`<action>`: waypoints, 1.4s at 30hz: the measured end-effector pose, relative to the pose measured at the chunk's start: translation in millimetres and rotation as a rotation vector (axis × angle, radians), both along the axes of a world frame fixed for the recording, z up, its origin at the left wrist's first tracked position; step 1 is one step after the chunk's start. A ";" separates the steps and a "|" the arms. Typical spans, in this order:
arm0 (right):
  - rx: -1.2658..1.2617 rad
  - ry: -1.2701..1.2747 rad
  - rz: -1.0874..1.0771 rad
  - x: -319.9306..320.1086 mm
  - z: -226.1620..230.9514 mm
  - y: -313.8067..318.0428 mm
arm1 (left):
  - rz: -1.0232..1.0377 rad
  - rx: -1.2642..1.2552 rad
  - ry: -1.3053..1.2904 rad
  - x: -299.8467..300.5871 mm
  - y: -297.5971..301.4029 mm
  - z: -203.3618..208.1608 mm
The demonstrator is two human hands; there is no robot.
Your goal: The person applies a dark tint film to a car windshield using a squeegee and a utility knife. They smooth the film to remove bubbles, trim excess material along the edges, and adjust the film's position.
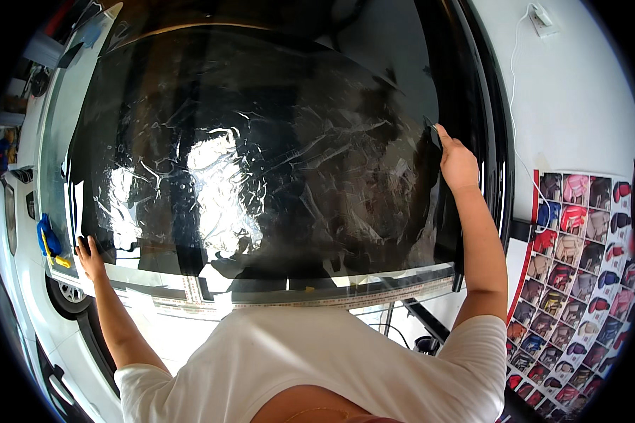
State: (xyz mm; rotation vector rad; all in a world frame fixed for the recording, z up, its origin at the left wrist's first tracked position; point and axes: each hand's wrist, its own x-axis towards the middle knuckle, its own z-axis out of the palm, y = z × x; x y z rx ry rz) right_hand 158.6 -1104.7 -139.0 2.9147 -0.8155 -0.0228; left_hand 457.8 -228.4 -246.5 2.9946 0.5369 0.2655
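Holding a large dark sheet of film [261, 155] by two of its edges, the person stands in front of a big glass panel [374, 292] that fills most of the view. The left hand [89, 255] is at the lower left edge of the film, with the fingers bent over the edge and gripping it, low and close to the glass. The right hand [456, 161] is higher, at the right edge of the film, and the fingers pinch this edge near a black frame [490, 141] which runs down the right side. The film is spread between the two hands and lies over the glass; it is wrinkled and shiny, and bright light reflects from its middle. A pale strip with small marks [317, 301] runs along under the lower edge of the film. Just beside the left hand, a blue and yellow tool [48, 241] hangs at the left side of the panel. A white car [21, 282] with a wheel [69, 295] stands at the left, behind the panel. On the right there is a white wall [578, 99] with a thin cable [513, 84], and lower a poster [578, 282] with many small red and dark pictures. The person wears a white shirt [317, 366].
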 end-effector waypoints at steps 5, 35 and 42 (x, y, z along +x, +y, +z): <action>0.072 -0.077 -0.123 -19.7 -9.5 22.6 | 0.046 0.005 0.017 -4.7 -21.0 7.6; 0.056 0.009 -0.381 -192.4 -5.3 137.5 | 0.090 0.002 0.058 -3.5 -42.6 13.5; 0.072 0.000 -0.423 -241.3 -13.4 161.7 | 0.114 -0.010 0.062 -7.6 -53.4 19.3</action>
